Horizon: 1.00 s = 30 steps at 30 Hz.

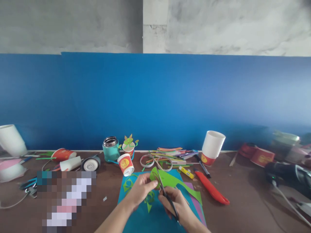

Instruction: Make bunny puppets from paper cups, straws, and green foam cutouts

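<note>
My left hand (143, 186) pinches the left end of a bright green paper sheet (170, 181). My right hand (175, 204) is closed round black-handled scissors (169, 199), whose blades point up and lie across the green paper beside my left fingertips. A pencil-like outline shows on the paper near the blades. Below both hands lies a blue sheet (138, 220), with a purple sheet (198, 207) partly under it at the right. Curly green scraps (149, 205) rest on the blue sheet, near and partly behind my left hand.
Behind the sheets stand a teal jar (111, 149), a small cup with a green paper figure (128, 141), tape rings (147, 160) and stacked white cups (213, 147). A yellow glue tube (186, 172) and a red cutter (211, 187) lie right. A blue panel (155, 97) backs the table.
</note>
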{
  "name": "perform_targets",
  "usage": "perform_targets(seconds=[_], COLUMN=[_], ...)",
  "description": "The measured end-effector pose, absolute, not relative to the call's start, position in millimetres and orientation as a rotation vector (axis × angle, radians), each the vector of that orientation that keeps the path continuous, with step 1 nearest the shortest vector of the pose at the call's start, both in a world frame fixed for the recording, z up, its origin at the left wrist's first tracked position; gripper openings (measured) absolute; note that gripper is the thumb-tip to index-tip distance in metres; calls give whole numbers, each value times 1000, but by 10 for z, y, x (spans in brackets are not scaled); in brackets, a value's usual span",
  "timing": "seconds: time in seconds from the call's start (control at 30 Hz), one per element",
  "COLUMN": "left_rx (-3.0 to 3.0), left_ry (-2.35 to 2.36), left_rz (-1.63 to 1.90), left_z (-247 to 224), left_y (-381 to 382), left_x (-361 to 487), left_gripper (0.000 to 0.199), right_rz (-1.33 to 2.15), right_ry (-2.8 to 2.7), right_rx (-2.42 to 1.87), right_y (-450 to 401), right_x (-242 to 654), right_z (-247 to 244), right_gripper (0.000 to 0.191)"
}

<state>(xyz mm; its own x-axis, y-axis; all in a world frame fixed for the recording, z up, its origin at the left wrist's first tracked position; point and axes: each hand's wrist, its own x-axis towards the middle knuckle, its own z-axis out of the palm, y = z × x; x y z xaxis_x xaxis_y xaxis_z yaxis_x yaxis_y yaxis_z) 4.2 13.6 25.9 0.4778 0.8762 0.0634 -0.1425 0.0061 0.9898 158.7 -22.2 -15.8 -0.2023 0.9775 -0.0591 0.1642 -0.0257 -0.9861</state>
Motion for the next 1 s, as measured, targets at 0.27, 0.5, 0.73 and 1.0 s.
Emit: perform_targets(seconds=[0.27,0.5,0.73,1.0], left_rx=[1330,1347,1399,1436], left_ry=[753,746,806,767], left_rz=[870,884,1026,950], left_z=[243,224,170,168], left_y=[177,189,177,160], left_x=[-4,9,86,75], left_gripper=[22,18,24,24], right_rz=[1335,1310,1327,1319], right_ry=[-1479,-1460,-1440,-1444], right_rx=[-1274,-1271,-1268,-1262], right_y=[-232,-223,-217,-249], right_x=[1583,1583,1576,1567], right_z=[-151,-170,-148,-163], right_gripper=[36,36,38,47])
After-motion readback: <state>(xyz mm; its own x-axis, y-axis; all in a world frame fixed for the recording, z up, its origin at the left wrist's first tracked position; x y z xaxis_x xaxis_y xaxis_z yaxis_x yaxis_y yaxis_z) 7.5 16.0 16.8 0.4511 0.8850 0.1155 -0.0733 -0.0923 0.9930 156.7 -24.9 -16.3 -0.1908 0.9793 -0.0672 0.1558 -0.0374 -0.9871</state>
